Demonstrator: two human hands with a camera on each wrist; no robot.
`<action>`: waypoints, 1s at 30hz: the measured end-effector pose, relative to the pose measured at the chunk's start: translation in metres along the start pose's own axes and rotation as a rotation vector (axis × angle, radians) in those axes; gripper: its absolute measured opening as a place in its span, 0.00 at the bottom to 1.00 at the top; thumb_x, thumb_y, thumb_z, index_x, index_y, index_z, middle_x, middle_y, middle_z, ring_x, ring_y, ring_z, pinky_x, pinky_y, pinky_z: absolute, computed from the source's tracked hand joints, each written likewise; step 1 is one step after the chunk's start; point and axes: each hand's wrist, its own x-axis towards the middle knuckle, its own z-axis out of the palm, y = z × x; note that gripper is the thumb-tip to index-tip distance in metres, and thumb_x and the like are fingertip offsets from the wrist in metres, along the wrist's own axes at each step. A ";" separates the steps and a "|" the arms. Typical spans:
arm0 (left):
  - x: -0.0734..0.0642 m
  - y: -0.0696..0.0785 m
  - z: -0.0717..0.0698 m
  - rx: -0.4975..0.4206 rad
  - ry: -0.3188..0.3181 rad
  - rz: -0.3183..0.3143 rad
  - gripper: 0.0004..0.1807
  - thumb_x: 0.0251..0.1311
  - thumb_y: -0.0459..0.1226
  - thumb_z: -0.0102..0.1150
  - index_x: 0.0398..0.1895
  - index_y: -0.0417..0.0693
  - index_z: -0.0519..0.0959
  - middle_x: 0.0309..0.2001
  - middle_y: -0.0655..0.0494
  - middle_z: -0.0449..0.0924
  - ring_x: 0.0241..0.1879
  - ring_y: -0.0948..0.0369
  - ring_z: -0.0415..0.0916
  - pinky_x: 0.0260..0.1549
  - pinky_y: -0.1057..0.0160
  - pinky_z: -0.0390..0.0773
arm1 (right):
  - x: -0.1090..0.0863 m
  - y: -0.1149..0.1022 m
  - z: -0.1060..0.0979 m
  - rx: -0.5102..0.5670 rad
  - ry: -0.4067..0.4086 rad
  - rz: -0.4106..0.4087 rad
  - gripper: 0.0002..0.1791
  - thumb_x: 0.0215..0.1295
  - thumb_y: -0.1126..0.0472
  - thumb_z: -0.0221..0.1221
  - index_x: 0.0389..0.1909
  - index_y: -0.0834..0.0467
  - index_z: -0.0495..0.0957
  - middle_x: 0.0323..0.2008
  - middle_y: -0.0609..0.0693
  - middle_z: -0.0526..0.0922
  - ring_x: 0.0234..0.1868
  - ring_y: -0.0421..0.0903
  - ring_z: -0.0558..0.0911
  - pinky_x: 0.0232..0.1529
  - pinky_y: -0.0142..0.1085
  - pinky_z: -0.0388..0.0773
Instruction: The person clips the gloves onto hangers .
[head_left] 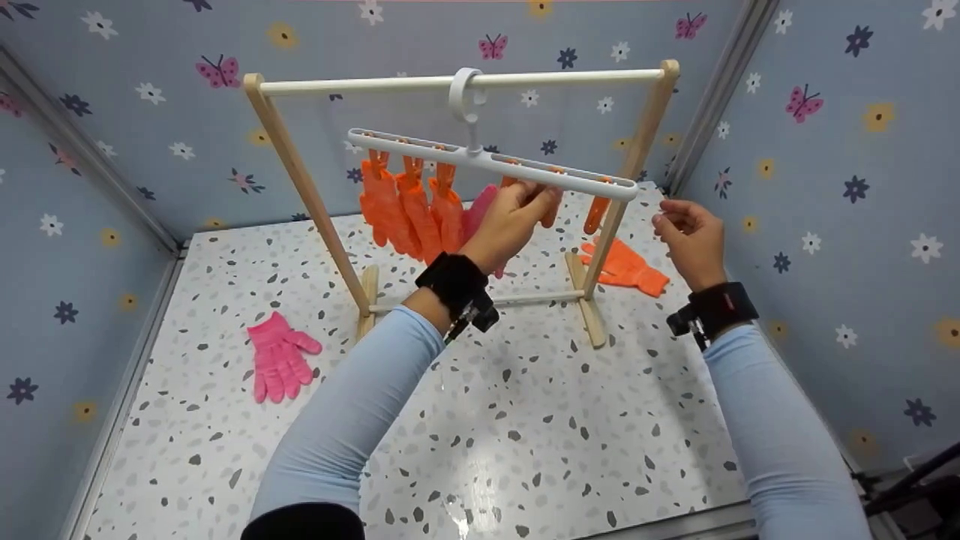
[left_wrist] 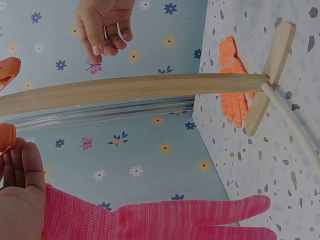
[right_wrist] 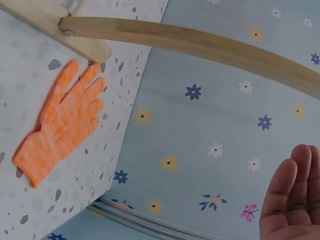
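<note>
My left hand point(head_left: 510, 225) is up under the white hanger point(head_left: 555, 176), its fingers touching an orange clip point(head_left: 551, 211). Whether they pinch it is hidden. A pink knit glove point(left_wrist: 155, 217) hangs beside the left palm, fingers downward. In the head view, several orange gloves point(head_left: 390, 214) hang from orange clips on the hanger's left half. An orange clip point(head_left: 596, 216) at the right end holds nothing. My right hand point(head_left: 694, 240) is raised to the right of the hanger, with loosely bent fingers and nothing in them; the right wrist view shows only some of its fingers.
The hanger hooks over the white top bar point(head_left: 360, 85) of a wooden rack point(head_left: 296, 169). An orange glove point(head_left: 630, 268) lies on the speckled surface point(head_left: 480, 420) by the rack's right foot. A pink glove point(head_left: 281, 360) lies left of the rack. Flowered walls point(head_left: 832, 187) enclose the space.
</note>
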 end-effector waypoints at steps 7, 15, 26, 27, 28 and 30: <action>-0.002 0.000 -0.002 -0.006 -0.020 0.048 0.09 0.84 0.36 0.53 0.42 0.43 0.79 0.28 0.56 0.72 0.33 0.59 0.69 0.38 0.65 0.66 | 0.005 0.019 -0.005 -0.099 -0.054 0.033 0.18 0.78 0.61 0.63 0.61 0.67 0.83 0.38 0.39 0.83 0.38 0.35 0.80 0.35 0.26 0.78; -0.004 0.002 -0.005 -0.027 -0.033 0.043 0.11 0.84 0.36 0.54 0.37 0.46 0.79 0.27 0.56 0.73 0.32 0.60 0.69 0.37 0.65 0.65 | 0.008 0.035 -0.007 -0.223 -0.124 0.071 0.20 0.79 0.59 0.62 0.64 0.67 0.82 0.44 0.49 0.82 0.43 0.38 0.78 0.48 0.28 0.75; -0.005 0.001 -0.010 -0.035 -0.031 0.016 0.11 0.83 0.36 0.56 0.39 0.41 0.83 0.26 0.57 0.75 0.25 0.62 0.58 0.26 0.65 0.56 | 0.012 0.057 -0.008 -0.337 -0.208 0.114 0.21 0.79 0.59 0.62 0.64 0.68 0.81 0.48 0.62 0.83 0.45 0.45 0.78 0.48 0.32 0.74; -0.005 0.001 -0.010 -0.038 -0.030 0.020 0.11 0.82 0.35 0.56 0.39 0.41 0.83 0.26 0.57 0.76 0.26 0.62 0.61 0.29 0.65 0.59 | 0.012 0.059 -0.007 -0.345 -0.212 0.113 0.21 0.78 0.59 0.62 0.64 0.68 0.81 0.48 0.62 0.84 0.44 0.45 0.78 0.48 0.32 0.74; -0.005 0.001 -0.011 -0.038 -0.028 0.026 0.10 0.82 0.35 0.56 0.40 0.40 0.83 0.26 0.57 0.76 0.28 0.62 0.64 0.32 0.66 0.62 | 0.013 0.061 -0.007 -0.354 -0.218 0.114 0.21 0.78 0.60 0.62 0.63 0.69 0.81 0.48 0.63 0.84 0.44 0.46 0.78 0.47 0.32 0.74; -0.005 0.001 -0.011 -0.038 -0.020 0.028 0.09 0.81 0.34 0.57 0.42 0.41 0.85 0.27 0.58 0.77 0.31 0.62 0.68 0.37 0.66 0.67 | 0.014 0.065 -0.007 -0.377 -0.242 0.128 0.22 0.78 0.60 0.62 0.64 0.69 0.80 0.49 0.64 0.84 0.46 0.48 0.79 0.47 0.33 0.75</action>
